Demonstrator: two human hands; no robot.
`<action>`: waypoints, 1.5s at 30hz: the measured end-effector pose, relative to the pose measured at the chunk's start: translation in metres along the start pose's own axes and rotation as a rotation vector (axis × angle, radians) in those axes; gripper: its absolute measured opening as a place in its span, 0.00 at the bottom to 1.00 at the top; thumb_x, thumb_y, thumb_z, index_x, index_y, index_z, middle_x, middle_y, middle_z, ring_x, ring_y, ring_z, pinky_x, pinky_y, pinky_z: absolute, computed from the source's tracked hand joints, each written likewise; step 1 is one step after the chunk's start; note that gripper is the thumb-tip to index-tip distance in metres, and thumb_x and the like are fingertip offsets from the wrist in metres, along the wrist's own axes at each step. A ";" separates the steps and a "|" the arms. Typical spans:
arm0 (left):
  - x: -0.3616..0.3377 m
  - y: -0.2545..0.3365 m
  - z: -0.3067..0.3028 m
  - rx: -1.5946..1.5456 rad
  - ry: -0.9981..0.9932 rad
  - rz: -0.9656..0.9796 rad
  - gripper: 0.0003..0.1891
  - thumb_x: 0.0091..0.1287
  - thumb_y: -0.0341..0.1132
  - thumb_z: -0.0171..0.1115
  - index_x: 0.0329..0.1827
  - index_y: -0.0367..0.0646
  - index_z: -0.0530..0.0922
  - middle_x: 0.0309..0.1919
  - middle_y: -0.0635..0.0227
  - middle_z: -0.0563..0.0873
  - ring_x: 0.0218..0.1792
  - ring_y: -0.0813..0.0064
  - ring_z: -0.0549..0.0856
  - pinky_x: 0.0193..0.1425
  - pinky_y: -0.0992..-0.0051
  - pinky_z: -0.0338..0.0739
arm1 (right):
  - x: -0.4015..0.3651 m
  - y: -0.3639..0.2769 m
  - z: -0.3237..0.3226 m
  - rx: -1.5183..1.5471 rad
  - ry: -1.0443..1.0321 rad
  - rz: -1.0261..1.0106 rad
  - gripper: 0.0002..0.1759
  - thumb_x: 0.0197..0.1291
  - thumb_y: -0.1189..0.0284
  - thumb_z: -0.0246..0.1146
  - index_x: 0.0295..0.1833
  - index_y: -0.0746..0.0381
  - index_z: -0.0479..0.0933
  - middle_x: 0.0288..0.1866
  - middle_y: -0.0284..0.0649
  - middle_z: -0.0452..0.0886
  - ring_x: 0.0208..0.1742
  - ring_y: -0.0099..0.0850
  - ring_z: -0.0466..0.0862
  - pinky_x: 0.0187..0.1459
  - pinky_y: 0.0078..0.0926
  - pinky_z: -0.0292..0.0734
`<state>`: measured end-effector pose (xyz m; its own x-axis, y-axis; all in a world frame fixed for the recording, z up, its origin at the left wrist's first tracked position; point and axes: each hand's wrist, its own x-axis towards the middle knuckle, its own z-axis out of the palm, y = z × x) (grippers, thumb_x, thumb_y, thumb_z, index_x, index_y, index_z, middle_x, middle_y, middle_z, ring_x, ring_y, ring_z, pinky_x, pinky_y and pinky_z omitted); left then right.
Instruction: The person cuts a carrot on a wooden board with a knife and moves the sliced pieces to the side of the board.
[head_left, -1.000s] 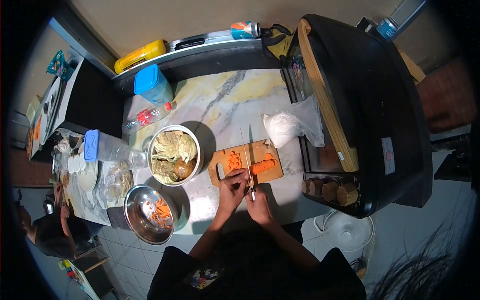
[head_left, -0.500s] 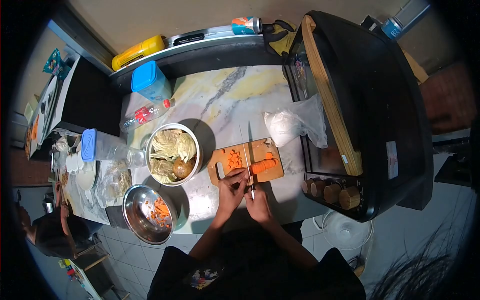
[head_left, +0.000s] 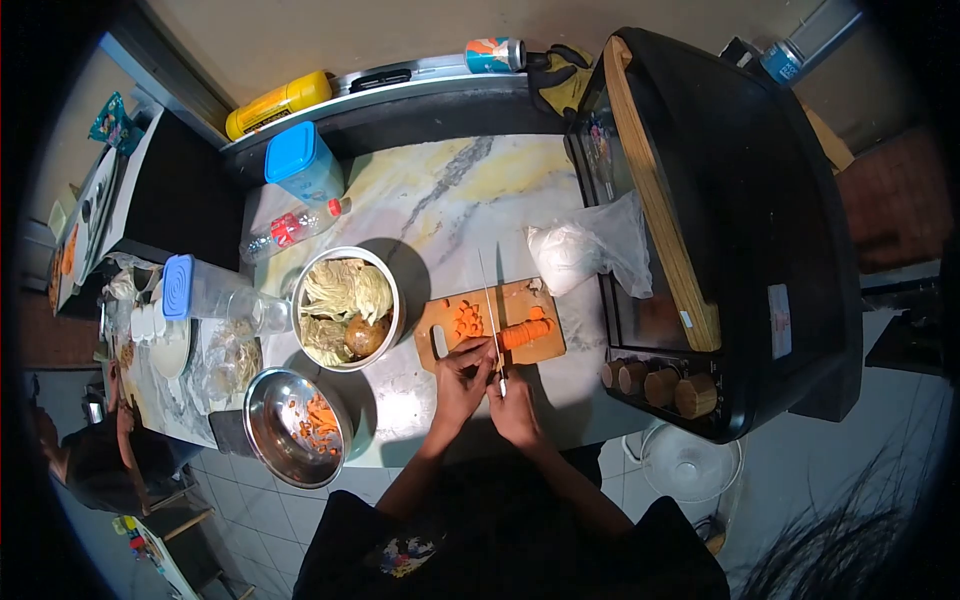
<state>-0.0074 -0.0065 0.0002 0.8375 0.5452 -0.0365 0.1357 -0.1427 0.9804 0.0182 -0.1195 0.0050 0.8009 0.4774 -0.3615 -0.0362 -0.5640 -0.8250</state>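
A long knife [head_left: 490,310] points away from me across an orange cutting board [head_left: 548,347], its handle in my right hand [head_left: 515,408]. My left hand [head_left: 462,385] is beside the blade at the board's near edge, its fingers pressed together; what they grip, if anything, is hidden. Sliced carrot [head_left: 526,332] lies in a row right of the blade, and smaller carrot pieces [head_left: 467,320] are scattered to its left. Left of the board stands a white pot holding cabbage [head_left: 345,290] and a round brown item [head_left: 362,336].
A steel bowl [head_left: 262,440] with carrot bits is at the near left. Behind stand a blue-lidded container [head_left: 308,170] and a bottle [head_left: 290,230]. A white bag [head_left: 565,255] lies beside the black oven [head_left: 760,220] at right. Another person [head_left: 110,465] is at far left.
The view has shifted very slightly. Both hands and the knife stay in nearly the same place over the board.
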 end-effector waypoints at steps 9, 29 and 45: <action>0.009 0.030 -0.021 0.153 0.064 0.070 0.09 0.65 0.26 0.61 0.44 0.30 0.83 0.40 0.52 0.86 0.38 0.62 0.87 0.44 0.75 0.79 | -0.004 0.003 0.007 -0.040 0.110 -0.122 0.08 0.59 0.76 0.57 0.41 0.71 0.70 0.27 0.59 0.76 0.33 0.57 0.80 0.31 0.46 0.73; 0.121 0.057 0.012 0.442 -0.348 0.796 0.17 0.60 0.28 0.62 0.53 0.42 0.80 0.49 0.63 0.80 0.49 0.60 0.81 0.53 0.65 0.77 | -0.003 0.004 0.008 -0.138 0.140 -0.089 0.09 0.60 0.74 0.58 0.39 0.70 0.70 0.27 0.59 0.77 0.34 0.58 0.80 0.32 0.48 0.73; 0.134 0.057 0.020 0.474 -0.325 0.843 0.13 0.66 0.34 0.59 0.50 0.38 0.81 0.44 0.60 0.83 0.45 0.59 0.82 0.49 0.66 0.79 | -0.004 0.003 0.008 -0.078 0.145 -0.099 0.10 0.60 0.73 0.58 0.40 0.70 0.70 0.29 0.59 0.78 0.35 0.58 0.80 0.34 0.48 0.74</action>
<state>0.1234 0.0420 0.0475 0.8508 -0.1245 0.5105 -0.4282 -0.7273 0.5363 0.0102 -0.1171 0.0004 0.8761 0.4341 -0.2095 0.0886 -0.5723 -0.8153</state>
